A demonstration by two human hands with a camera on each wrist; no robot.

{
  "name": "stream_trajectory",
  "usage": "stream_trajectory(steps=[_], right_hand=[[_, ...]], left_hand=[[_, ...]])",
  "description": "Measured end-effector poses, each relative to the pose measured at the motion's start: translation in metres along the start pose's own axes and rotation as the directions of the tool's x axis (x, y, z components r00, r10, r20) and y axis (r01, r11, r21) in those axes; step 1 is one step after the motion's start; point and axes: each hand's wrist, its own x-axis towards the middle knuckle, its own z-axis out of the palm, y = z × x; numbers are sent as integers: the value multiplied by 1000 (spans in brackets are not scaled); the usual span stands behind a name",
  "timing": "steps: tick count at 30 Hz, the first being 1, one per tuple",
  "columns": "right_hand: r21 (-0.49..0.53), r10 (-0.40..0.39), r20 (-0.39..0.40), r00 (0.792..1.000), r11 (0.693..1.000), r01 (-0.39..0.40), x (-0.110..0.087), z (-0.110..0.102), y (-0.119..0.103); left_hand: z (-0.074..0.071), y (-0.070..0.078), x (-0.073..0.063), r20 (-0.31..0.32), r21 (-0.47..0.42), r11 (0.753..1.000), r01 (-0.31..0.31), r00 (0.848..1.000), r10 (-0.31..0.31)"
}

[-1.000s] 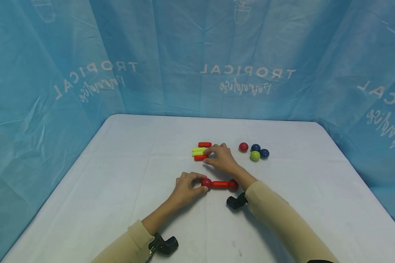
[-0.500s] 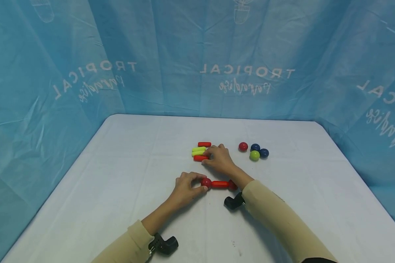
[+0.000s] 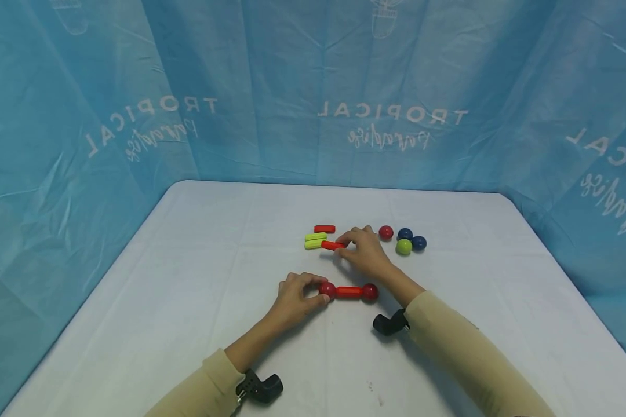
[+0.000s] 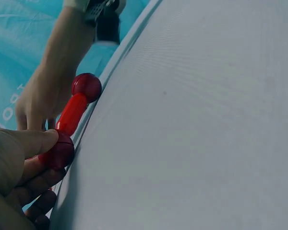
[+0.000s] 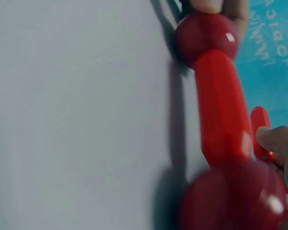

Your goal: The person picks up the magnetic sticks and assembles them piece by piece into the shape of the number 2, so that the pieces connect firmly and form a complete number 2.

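My left hand (image 3: 294, 301) pinches the dark red ball at the left end of a joined piece, a bright red stick (image 3: 349, 292) with a red ball (image 3: 370, 292) on each end. In the left wrist view the thumb presses on the near ball (image 4: 60, 152). Farther back, my right hand (image 3: 366, 252) pinches a loose red stick (image 3: 332, 245) by its right end, between thumb and fingers. The right wrist view shows this red stick (image 5: 260, 132) behind the joined piece. Two yellow-green sticks (image 3: 315, 244) lie just left of the held one.
Another red stick (image 3: 324, 229) lies behind the yellow-green ones. Right of my right hand sit a red ball (image 3: 386, 233), two dark blue balls (image 3: 419, 243) and a green ball (image 3: 404, 247). The white table (image 3: 188, 249) has a blue printed curtain (image 3: 287, 87) around it.
My right hand has lifted the front red stick off its place beside the yellow-green sticks and moved it to the right. My left hand stays on the joined piece.
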Motion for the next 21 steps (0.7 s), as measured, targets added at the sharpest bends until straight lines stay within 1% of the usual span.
stream_trajectory(steps=[2,5,10,15,21], right_hand=[[18,11,-17,1000,1000,-11,-9,-8,6],[48,36,-39,999,998,-34,-27,-18,16],[85,64,-61,996,995,-59,-61,-29,36],[81,98,-87,991,993,-91,-92,-35,50],[60,119,-118,986,992,-112,-120,-40,56]], left_hand=[[0,1,0,0,1,1000,-7,1000,7],[0,2,-1,1,1,1000,2,1000,-2],[0,1,-2,-4,-1,1000,16,1000,-16],[1,0,0,-17,-6,1000,25,1000,-25],[1,0,3,-43,-8,1000,18,999,-18]])
